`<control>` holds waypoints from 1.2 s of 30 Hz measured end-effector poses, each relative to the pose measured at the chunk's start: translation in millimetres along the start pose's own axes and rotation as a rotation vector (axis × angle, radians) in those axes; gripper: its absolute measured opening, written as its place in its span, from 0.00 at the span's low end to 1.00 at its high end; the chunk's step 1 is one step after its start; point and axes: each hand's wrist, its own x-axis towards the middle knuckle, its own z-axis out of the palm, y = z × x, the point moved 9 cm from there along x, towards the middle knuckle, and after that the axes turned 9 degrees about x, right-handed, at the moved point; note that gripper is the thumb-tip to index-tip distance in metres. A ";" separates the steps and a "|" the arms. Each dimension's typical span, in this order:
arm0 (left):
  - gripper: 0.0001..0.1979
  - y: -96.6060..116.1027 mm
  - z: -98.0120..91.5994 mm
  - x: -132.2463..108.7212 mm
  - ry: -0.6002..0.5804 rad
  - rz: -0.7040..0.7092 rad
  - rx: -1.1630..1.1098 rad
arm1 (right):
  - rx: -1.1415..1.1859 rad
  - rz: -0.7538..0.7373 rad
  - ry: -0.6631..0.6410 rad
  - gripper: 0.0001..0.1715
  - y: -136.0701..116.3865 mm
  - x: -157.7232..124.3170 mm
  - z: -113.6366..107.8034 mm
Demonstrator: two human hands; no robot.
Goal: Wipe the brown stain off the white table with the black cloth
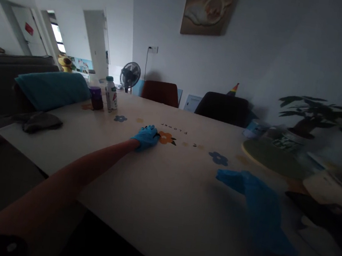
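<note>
My left hand (146, 138), in a blue glove, rests at the middle of the table beside a printed orange flower (166, 138). Its fingers are curled, and a small dark bit shows at their edge; what they hold is mostly hidden. Over the table's right side is my right hand (255, 195), also blue-gloved, its fingers pointing left. Motion smears it, so its grip does not show. The white table (163, 190) carries printed flowers and the word "Flower". A tiny dark speck (194, 145) lies to the right of the orange flower.
A white bottle (111, 95) and a purple-lidded jar (96, 98) stand at the far left. Dark cloth (42, 123) lies on the left corner. At the right are a round green mat (267, 159), a potted plant (295, 138) and a pale container (336, 187). Chairs line the far side.
</note>
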 end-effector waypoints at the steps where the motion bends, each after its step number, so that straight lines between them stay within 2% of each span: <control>1: 0.15 8.0 0.8 -3.1 0.003 0.027 -0.003 | 0.005 -0.003 0.000 0.32 -0.6 0.7 0.0; 6: 0.14 54.8 5.8 -19.1 0.023 0.177 -0.026 | 0.045 0.008 0.000 0.28 1.0 6.1 0.6; 10: 0.13 103.3 12.5 -34.5 0.052 0.362 -0.039 | 0.059 -0.013 0.004 0.30 2.1 8.1 0.2; 17: 0.14 185.2 24.4 -62.4 0.042 0.590 -0.061 | 0.047 -0.055 -0.019 0.31 -0.7 6.3 -0.1; 20: 0.14 209.8 25.3 -71.9 0.050 0.671 -0.075 | 0.052 -0.069 -0.025 0.30 -2.3 6.7 0.8; 25: 0.12 222.7 24.1 -77.1 0.069 0.716 -0.092 | 0.013 -0.062 -0.014 0.30 -2.1 5.9 0.4; 32: 0.15 217.7 22.9 -73.5 0.039 0.727 -0.104 | -0.005 -0.066 -0.011 0.30 -7.4 0.1 1.2; 36: 0.16 208.4 22.2 -58.4 -0.015 0.704 -0.106 | -0.053 -0.066 -0.007 0.29 -16.4 -6.5 2.9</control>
